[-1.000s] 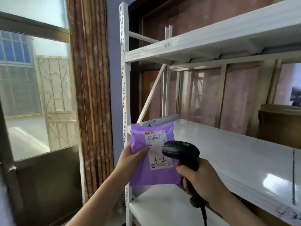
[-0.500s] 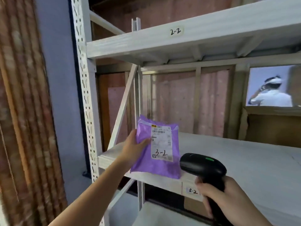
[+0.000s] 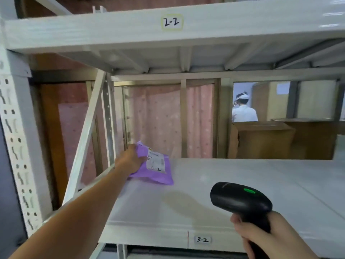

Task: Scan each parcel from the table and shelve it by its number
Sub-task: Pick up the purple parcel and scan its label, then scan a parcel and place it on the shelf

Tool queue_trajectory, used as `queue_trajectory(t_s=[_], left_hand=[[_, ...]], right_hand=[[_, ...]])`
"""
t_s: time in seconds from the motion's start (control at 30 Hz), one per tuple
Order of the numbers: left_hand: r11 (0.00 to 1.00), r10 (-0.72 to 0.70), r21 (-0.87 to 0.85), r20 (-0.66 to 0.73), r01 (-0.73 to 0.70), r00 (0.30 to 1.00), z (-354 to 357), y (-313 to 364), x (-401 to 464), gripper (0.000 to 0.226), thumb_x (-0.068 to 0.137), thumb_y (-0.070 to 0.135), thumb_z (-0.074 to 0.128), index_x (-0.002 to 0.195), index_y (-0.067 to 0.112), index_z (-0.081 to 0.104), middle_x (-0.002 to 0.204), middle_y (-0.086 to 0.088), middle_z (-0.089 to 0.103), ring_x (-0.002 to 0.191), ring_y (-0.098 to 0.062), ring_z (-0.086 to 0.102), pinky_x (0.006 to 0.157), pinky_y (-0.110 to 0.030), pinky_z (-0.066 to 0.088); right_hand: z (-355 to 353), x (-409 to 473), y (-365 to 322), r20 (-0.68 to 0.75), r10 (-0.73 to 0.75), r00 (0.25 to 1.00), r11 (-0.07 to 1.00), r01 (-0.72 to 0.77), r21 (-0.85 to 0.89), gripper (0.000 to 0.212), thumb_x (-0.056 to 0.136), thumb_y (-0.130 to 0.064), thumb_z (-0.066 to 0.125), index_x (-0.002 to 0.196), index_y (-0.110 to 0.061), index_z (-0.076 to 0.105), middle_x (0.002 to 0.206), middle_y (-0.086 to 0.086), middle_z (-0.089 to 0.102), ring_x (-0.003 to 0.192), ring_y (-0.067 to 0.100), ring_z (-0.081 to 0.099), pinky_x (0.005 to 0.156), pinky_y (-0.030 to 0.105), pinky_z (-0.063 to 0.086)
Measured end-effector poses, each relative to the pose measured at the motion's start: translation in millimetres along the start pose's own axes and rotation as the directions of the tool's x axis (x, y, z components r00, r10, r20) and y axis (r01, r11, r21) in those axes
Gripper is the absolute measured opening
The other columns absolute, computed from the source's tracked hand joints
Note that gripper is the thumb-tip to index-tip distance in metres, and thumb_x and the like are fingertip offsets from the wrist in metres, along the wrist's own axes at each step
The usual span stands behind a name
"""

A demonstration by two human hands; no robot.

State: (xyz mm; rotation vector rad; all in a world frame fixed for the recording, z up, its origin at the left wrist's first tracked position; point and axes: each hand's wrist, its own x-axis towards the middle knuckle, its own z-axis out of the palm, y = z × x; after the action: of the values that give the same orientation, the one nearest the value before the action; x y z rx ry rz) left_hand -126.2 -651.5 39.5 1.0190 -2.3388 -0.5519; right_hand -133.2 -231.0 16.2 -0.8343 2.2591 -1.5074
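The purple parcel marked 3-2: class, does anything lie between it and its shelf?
Nothing visible does. The left hand holds the purple parcel low over the bare board of the shelf tagged 3-2; its near edge looks down already.

Purple soft parcel (image 3: 153, 170) with white label marked 3-2, tilted, lower edge on the white shelf (image 3: 214, 195) tagged 3-2, its left edge gripped by the left hand (image 3: 130, 161), black scanner (image 3: 240, 202) in the right hand (image 3: 268, 238), nearer, well apart from the parcel
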Motion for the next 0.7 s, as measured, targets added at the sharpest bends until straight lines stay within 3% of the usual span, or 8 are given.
queue_trajectory(t_s=[0.07, 0.17, 0.23, 0.33, 0.5, 0.7], left_hand=[[0.987, 0.015, 0.157, -0.007, -0.014, 1.000, 0.4, 1.1, 0.5, 0.082, 0.093, 0.051, 0.073, 0.156, 0.016, 0.036, 0.155, -0.014, 0.046, 0.143, -0.038, 0.043, 0.116, -0.047, 0.039], [0.973, 0.106, 0.200, 0.030, -0.110, 0.994, -3.1, 19.1, -5.4, 0.084, 0.095, 0.053, 0.069, 0.162, 0.018, 0.030, 0.165, -0.013, 0.032, 0.153, -0.037, 0.027, 0.124, -0.050, 0.027], [0.956, 0.229, 0.167, 0.090, -0.241, 0.969, 0.1, 40.4, -15.2, 0.075, 0.097, 0.055, 0.065, 0.159, 0.021, 0.039, 0.165, -0.012, 0.034, 0.152, -0.036, 0.030, 0.125, -0.046, 0.024], [0.936, 0.347, -0.008, 0.198, -0.353, 0.917, 16.2, 78.2, -44.1, 0.071, 0.096, 0.054, 0.067, 0.154, 0.019, 0.045, 0.157, -0.015, 0.045, 0.144, -0.036, 0.043, 0.119, -0.044, 0.035], [0.837, 0.545, -0.173, 0.357, -0.520, 0.759, 45.8, 139.6, -130.3, 0.079, 0.096, 0.065, 0.060, 0.158, 0.020, 0.041, 0.164, -0.009, 0.040, 0.149, -0.032, 0.040, 0.120, -0.042, 0.035], [0.672, 0.736, -0.304, 0.371, -0.675, 0.566, 82.3, 226.7, -254.4, 0.073, 0.098, 0.068, 0.052, 0.157, 0.026, 0.042, 0.165, 0.000, 0.041, 0.148, -0.027, 0.041, 0.120, -0.043, 0.035]], right_hand=[[-5.3, -6.9, 3.0, -0.030, 0.022, 0.999, 1.000, -0.022, -0.017, 0.028, 0.088, -0.022, 0.069, 0.079, 0.004, 0.072, 0.058, 0.025, 0.064, 0.058, 0.036, 0.065, 0.073, 0.043, 0.051], [-9.4, -27.1, 6.0, -0.099, 0.034, 0.995, 0.999, -0.036, -0.014, 0.022, 0.090, -0.022, 0.065, 0.082, -0.001, 0.069, 0.054, 0.021, 0.063, 0.051, 0.028, 0.060, 0.068, 0.041, 0.050], [-9.9, -43.0, 10.0, -0.168, 0.052, 0.984, 0.999, -0.052, 0.007, 0.025, 0.090, -0.023, 0.064, 0.084, 0.001, 0.068, 0.053, 0.021, 0.062, 0.050, 0.025, 0.058, 0.069, 0.040, 0.048], [-9.6, -71.8, 18.1, -0.285, 0.099, 0.954, 0.995, -0.085, 0.062, 0.027, 0.089, -0.022, 0.065, 0.091, 0.004, 0.064, 0.053, 0.019, 0.059, 0.050, 0.026, 0.056, 0.066, 0.042, 0.048], [-21.4, -132.7, 26.2, -0.424, 0.125, 0.897, 0.992, -0.107, 0.067, 0.022, 0.091, -0.021, 0.065, 0.089, 0.001, 0.063, 0.054, 0.016, 0.059, 0.050, 0.026, 0.056, 0.061, 0.040, 0.050], [-60.2, -223.6, 41.1, -0.582, 0.207, 0.786, 0.977, -0.196, 0.083, 0.016, 0.091, -0.023, 0.066, 0.089, -0.007, 0.064, 0.055, 0.012, 0.062, 0.051, 0.024, 0.058, 0.062, 0.040, 0.052]])
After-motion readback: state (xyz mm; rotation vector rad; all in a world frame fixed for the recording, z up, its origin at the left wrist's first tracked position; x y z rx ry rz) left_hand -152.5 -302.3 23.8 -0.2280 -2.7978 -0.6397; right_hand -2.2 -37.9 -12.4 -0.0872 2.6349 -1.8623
